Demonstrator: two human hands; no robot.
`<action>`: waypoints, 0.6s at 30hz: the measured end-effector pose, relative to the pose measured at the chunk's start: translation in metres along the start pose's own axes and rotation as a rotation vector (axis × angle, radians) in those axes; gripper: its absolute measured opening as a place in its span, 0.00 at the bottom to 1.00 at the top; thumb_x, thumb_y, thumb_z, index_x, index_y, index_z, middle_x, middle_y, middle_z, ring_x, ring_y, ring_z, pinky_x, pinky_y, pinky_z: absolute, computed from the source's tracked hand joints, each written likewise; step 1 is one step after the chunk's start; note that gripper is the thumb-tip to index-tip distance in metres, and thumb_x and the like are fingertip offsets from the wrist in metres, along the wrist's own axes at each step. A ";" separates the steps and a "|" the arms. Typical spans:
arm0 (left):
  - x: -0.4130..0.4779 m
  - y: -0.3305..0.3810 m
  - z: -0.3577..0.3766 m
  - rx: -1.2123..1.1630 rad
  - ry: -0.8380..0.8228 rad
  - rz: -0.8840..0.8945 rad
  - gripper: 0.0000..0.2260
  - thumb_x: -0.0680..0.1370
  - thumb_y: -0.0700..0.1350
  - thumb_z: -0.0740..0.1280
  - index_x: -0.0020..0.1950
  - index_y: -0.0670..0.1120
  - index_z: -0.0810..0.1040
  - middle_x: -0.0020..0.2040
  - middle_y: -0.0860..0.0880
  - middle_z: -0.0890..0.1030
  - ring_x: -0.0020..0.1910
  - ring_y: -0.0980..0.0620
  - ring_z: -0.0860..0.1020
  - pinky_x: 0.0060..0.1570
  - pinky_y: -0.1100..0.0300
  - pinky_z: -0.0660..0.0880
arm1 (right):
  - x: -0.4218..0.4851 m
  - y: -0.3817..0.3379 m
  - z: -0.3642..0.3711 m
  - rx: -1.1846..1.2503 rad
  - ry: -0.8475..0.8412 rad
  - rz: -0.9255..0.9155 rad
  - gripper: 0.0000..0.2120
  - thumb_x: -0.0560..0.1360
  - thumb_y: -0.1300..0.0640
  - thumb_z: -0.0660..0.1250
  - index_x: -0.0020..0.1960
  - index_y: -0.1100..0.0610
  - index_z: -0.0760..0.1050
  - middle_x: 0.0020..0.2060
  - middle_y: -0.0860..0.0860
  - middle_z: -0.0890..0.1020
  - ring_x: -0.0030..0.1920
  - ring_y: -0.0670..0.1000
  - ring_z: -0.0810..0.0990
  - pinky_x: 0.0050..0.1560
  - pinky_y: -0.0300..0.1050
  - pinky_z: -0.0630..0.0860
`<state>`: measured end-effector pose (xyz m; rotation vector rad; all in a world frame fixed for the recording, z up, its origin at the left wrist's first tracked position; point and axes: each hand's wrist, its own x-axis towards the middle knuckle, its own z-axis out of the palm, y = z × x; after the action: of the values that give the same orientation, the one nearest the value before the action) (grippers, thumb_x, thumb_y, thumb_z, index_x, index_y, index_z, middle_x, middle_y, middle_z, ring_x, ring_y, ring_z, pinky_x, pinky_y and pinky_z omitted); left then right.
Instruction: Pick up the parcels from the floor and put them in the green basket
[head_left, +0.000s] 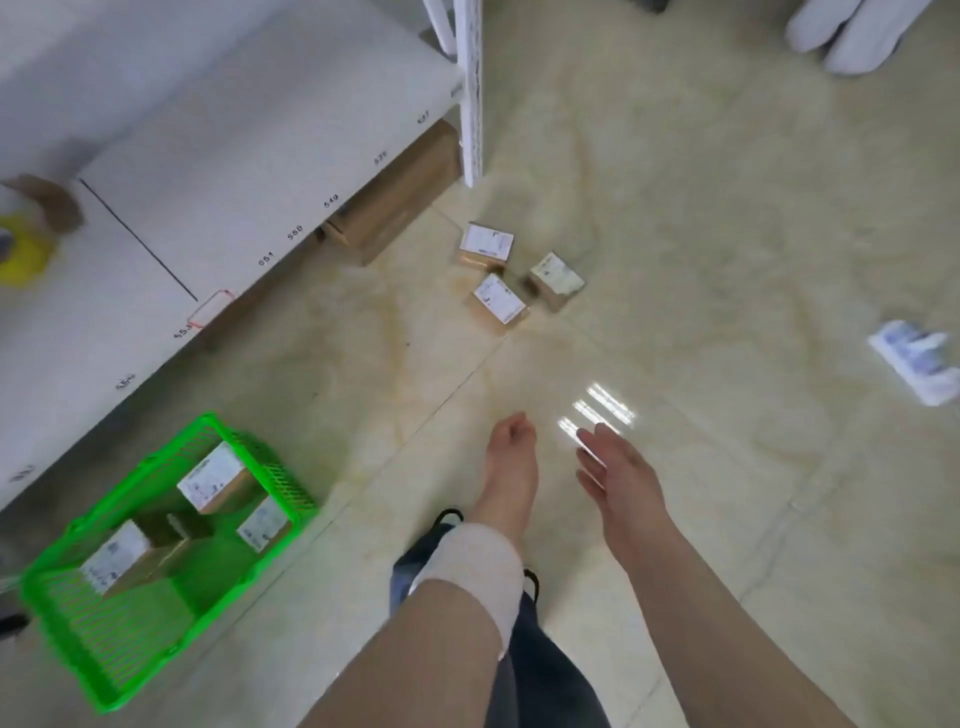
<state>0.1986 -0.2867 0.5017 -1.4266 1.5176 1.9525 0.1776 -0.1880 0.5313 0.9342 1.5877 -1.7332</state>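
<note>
Three small brown parcels with white labels lie close together on the tiled floor: one at the back, one in front, one to the right. The green basket stands on the floor at lower left, holding three labelled parcels. My left hand, with a white wrap on its wrist, hangs with curled fingers and holds nothing. My right hand is beside it, fingers spread, empty. Both hands are well short of the floor parcels.
A white shelf with number labels runs along the left, with large brown boxes under it and a white upright post. A crumpled white packet lies at the right. White shoes stand at top right.
</note>
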 end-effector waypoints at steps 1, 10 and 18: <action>-0.002 0.013 0.020 0.001 -0.017 0.010 0.18 0.79 0.47 0.56 0.68 0.48 0.69 0.68 0.49 0.71 0.66 0.50 0.70 0.70 0.51 0.65 | 0.006 -0.016 -0.009 0.001 -0.006 -0.009 0.18 0.77 0.58 0.63 0.66 0.57 0.69 0.63 0.54 0.77 0.64 0.53 0.74 0.60 0.44 0.70; 0.037 0.121 0.145 -0.114 0.041 0.040 0.18 0.79 0.47 0.56 0.69 0.50 0.69 0.68 0.52 0.71 0.66 0.53 0.69 0.71 0.53 0.64 | 0.085 -0.181 -0.036 -0.091 -0.086 -0.040 0.13 0.76 0.57 0.65 0.60 0.53 0.71 0.62 0.51 0.77 0.63 0.51 0.75 0.67 0.46 0.69; 0.079 0.197 0.237 -0.205 0.158 -0.010 0.17 0.79 0.46 0.58 0.68 0.49 0.70 0.66 0.51 0.72 0.65 0.52 0.70 0.71 0.52 0.65 | 0.168 -0.307 -0.065 -0.171 -0.144 -0.014 0.11 0.76 0.58 0.65 0.58 0.52 0.71 0.62 0.52 0.77 0.61 0.50 0.75 0.60 0.43 0.70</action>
<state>-0.1025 -0.1908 0.5392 -1.7046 1.4023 2.0834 -0.1623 -0.0875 0.5659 0.7021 1.6213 -1.6068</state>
